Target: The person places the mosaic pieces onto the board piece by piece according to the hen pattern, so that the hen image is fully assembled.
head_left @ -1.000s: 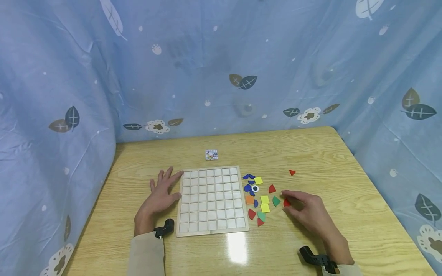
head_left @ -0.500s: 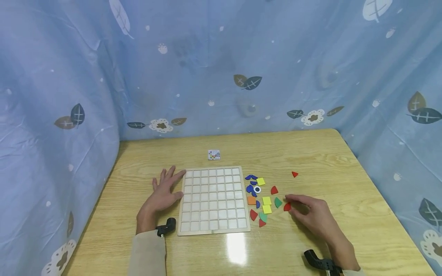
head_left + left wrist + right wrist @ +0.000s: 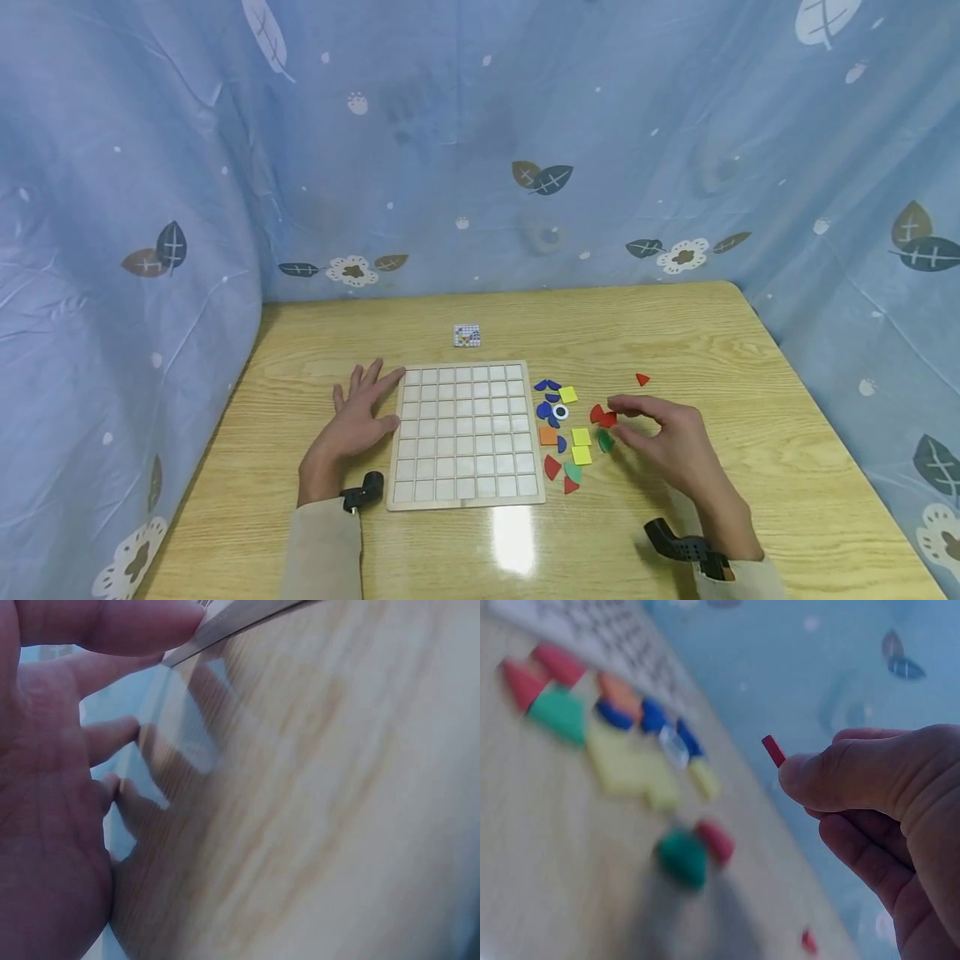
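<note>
My right hand [image 3: 670,439] pinches a red piece [image 3: 608,420] between thumb and index finger. In the right wrist view, that red piece [image 3: 773,751] sticks out past the thumb, raised over the table. Just beyond and below it lie another red piece [image 3: 597,413] and a green piece [image 3: 605,441]. On the left, my left hand [image 3: 356,428] rests with spread fingers, thumb and index fingertip touching the left edge of the wooden grid board [image 3: 465,505]. The left wrist view shows the thumb [image 3: 112,626] against the board's edge [image 3: 240,621].
Blue, yellow, orange, green and red pieces lie right of the board, among them a yellow square [image 3: 581,455] and a white ring piece [image 3: 560,412]. A small pattern card [image 3: 467,336] lies behind the board. A red triangle [image 3: 642,379] sits at back right. A blue curtain [image 3: 450,150] surrounds the table.
My right hand has taken the red piece from the table at its fingertips and moved it up and left, near the other red piece. My left hand stays at the board's edge.
</note>
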### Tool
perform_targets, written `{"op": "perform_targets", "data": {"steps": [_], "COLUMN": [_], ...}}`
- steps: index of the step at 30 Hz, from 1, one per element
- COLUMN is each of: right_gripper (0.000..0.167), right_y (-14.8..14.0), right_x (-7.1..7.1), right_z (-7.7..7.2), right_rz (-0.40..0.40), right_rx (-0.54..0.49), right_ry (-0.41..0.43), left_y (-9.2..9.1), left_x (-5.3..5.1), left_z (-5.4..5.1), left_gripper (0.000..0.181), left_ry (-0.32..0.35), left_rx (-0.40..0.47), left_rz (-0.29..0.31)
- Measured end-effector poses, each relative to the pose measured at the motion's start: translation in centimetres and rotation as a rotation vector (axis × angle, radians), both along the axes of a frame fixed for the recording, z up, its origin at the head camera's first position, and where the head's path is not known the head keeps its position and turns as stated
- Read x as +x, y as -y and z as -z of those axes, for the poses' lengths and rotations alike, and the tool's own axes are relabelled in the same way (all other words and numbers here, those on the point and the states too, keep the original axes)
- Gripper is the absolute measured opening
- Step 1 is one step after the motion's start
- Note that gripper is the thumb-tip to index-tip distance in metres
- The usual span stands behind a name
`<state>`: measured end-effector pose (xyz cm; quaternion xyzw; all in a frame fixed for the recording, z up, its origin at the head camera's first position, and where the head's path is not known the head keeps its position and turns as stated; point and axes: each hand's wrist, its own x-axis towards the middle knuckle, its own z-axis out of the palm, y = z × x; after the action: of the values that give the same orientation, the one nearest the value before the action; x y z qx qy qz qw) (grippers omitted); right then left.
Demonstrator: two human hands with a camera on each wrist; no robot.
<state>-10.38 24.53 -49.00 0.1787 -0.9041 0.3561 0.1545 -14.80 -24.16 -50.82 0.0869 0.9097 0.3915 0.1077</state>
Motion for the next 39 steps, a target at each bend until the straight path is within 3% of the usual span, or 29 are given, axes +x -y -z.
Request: {"op": "perform_targets", "data": {"steps": [6, 20, 26, 39], "right_gripper": [0.040, 0.033, 0.031, 0.033], "right_y": [3.2, 11.8, 14.9, 19.9], "right_x": [-2.7, -7.6, -8.9, -10.1], "right_z": [-1.9, -4.4, -4.4, -2.8], "right_rz": [-0.097, -0.228, -0.273, -0.369], "right_rx": [-0.036, -0.133, -0.152, -0.190], "right_ry": [-0.046, 0.061, 0.067, 0.198], "left_y": [0.1, 0.0, 0.0, 0.0], "left_x": [0.0, -0.2, -0.1, -0.1], "left_z": [0.0, 0.1, 0.2, 0.0], "left_gripper": [0.082, 0.081, 0.081, 0.082], "left_ry": [0.007, 0.003, 0.009, 0.010], "left_rx": [-0.001, -0.013, -0.013, -0.025], "left_rz": [-0.005, -0.004, 0.003, 0.000]}}
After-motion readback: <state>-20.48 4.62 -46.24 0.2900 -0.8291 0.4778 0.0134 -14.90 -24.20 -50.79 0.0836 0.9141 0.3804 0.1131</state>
